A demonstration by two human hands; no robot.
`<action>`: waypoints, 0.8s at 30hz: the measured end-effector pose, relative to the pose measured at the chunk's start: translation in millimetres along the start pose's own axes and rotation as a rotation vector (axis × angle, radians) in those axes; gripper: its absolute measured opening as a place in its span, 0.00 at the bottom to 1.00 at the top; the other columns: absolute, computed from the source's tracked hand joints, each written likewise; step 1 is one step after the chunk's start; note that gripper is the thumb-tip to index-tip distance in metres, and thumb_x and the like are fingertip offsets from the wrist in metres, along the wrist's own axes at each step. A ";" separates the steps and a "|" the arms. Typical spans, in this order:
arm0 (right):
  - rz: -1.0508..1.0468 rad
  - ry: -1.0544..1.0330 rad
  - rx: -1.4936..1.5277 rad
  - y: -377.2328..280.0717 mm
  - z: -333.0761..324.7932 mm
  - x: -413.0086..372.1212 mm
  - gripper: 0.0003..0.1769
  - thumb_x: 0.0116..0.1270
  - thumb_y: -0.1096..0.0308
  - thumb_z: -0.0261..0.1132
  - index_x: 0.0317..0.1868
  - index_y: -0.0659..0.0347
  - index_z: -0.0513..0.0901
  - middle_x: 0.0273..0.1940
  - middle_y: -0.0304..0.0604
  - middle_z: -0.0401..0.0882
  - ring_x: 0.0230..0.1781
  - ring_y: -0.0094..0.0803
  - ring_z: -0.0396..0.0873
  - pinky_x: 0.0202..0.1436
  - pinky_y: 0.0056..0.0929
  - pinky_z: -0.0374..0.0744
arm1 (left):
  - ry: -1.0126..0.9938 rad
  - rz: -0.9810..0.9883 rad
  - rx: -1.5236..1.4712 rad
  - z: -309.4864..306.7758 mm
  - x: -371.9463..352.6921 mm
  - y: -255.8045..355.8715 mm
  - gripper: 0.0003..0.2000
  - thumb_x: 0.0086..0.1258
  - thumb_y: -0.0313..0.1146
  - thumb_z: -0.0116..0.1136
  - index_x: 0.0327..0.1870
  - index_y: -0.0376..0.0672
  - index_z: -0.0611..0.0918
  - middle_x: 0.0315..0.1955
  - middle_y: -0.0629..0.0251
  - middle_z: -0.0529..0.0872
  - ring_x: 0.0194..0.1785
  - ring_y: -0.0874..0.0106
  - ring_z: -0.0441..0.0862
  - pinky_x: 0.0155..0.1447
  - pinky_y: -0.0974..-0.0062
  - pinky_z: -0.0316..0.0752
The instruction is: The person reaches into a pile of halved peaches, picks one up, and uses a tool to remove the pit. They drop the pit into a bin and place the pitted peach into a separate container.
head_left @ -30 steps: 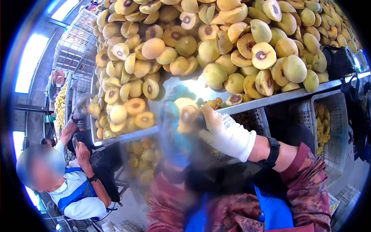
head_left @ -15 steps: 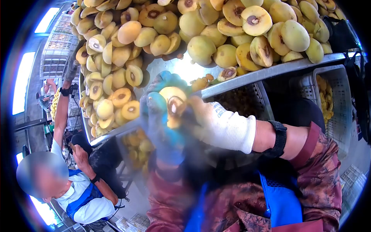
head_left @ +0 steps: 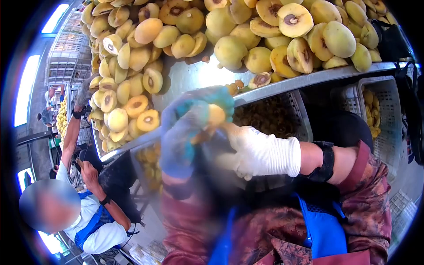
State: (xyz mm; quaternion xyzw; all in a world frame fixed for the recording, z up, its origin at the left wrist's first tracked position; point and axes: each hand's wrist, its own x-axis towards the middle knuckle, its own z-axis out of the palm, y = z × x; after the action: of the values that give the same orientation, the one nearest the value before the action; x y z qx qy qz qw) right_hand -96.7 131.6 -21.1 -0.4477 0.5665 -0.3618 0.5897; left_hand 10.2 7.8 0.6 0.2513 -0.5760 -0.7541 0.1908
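Observation:
My left hand (head_left: 182,121), in a blue and teal glove, is closed around a yellow peach half (head_left: 215,115). Only part of the fruit shows between the fingers, and its cut face is mostly hidden. Close against it on the right is my right hand (head_left: 260,152), in a white knitted glove, with its fingers curled. Whatever they may grip is blurred and cannot be made out. Both hands are over the near edge of a metal table (head_left: 179,90), where many halved peaches (head_left: 132,57) lie heaped, some with brown pits showing.
Below the table edge stands a crate (head_left: 300,117) of dark brown bits. A grey crate (head_left: 384,101) with yellow pieces is at the right. More yellow fruit (head_left: 150,163) lies below the edge at left. A co-worker (head_left: 95,221) sits at the left, one arm reaching to the table.
The peach half's cut face and pit, facing up before, are now mostly covered as my left hand has turned and closed over it. My right hand has shifted slightly down and right.

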 end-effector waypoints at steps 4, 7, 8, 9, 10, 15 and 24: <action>0.079 -0.032 0.101 -1.8 0.4 -4.9 0.20 0.66 0.64 0.61 0.50 0.69 0.67 0.25 0.47 0.78 0.20 0.35 0.80 0.25 0.33 0.78 | -0.138 -0.097 0.062 -7.8 3.0 4.1 0.19 0.63 0.35 0.60 0.51 0.30 0.81 0.41 0.55 0.86 0.40 0.71 0.84 0.45 0.77 0.78; 0.185 -0.167 0.359 -15.7 -7.5 -14.7 0.17 0.66 0.64 0.62 0.47 0.66 0.68 0.23 0.42 0.75 0.19 0.30 0.77 0.23 0.29 0.76 | -0.176 -0.161 0.030 -5.1 1.8 7.1 0.17 0.63 0.32 0.60 0.50 0.30 0.81 0.42 0.55 0.86 0.42 0.70 0.84 0.48 0.76 0.79; 0.208 -0.180 0.407 -18.1 -8.5 -16.7 0.15 0.66 0.64 0.62 0.44 0.65 0.69 0.22 0.41 0.75 0.18 0.28 0.76 0.22 0.28 0.75 | -0.202 -0.199 0.030 -7.8 2.6 8.7 0.16 0.63 0.31 0.60 0.49 0.30 0.81 0.42 0.55 0.86 0.43 0.69 0.84 0.50 0.75 0.79; 0.233 -0.192 0.457 -18.7 -8.9 -17.9 0.14 0.66 0.63 0.63 0.42 0.63 0.70 0.22 0.39 0.74 0.17 0.27 0.75 0.21 0.27 0.74 | -0.230 -0.238 0.029 -9.8 2.9 9.2 0.16 0.63 0.31 0.61 0.49 0.30 0.81 0.43 0.55 0.86 0.44 0.69 0.84 0.51 0.75 0.79; 0.238 -0.250 0.510 -14.2 -7.9 -16.6 0.12 0.66 0.64 0.63 0.39 0.62 0.70 0.21 0.38 0.73 0.17 0.26 0.74 0.20 0.26 0.73 | -0.241 -0.220 0.018 -10.4 2.4 8.1 0.16 0.63 0.31 0.61 0.48 0.31 0.81 0.43 0.55 0.85 0.44 0.68 0.84 0.52 0.73 0.79; 0.216 -0.472 0.895 -3.0 -6.6 -17.5 0.12 0.66 0.65 0.63 0.26 0.56 0.70 0.18 0.34 0.69 0.15 0.22 0.69 0.17 0.21 0.67 | -0.137 -0.148 -0.123 -2.4 -4.4 -0.4 0.25 0.56 0.41 0.68 0.47 0.28 0.80 0.42 0.45 0.84 0.42 0.57 0.85 0.49 0.60 0.82; -0.093 0.077 0.158 -17.3 5.8 -5.7 0.12 0.64 0.65 0.64 0.38 0.63 0.71 0.24 0.48 0.75 0.23 0.42 0.76 0.29 0.40 0.75 | 0.164 0.182 -0.122 11.8 5.4 -12.5 0.29 0.66 0.50 0.58 0.56 0.30 0.75 0.49 0.51 0.82 0.50 0.63 0.82 0.52 0.68 0.79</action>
State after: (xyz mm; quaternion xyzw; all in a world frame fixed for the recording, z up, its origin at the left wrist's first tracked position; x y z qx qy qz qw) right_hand -90.1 131.7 -3.2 -0.4113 0.5370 -0.4493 0.5837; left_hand -1.2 17.1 -9.8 0.2469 -0.5321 -0.7442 0.3196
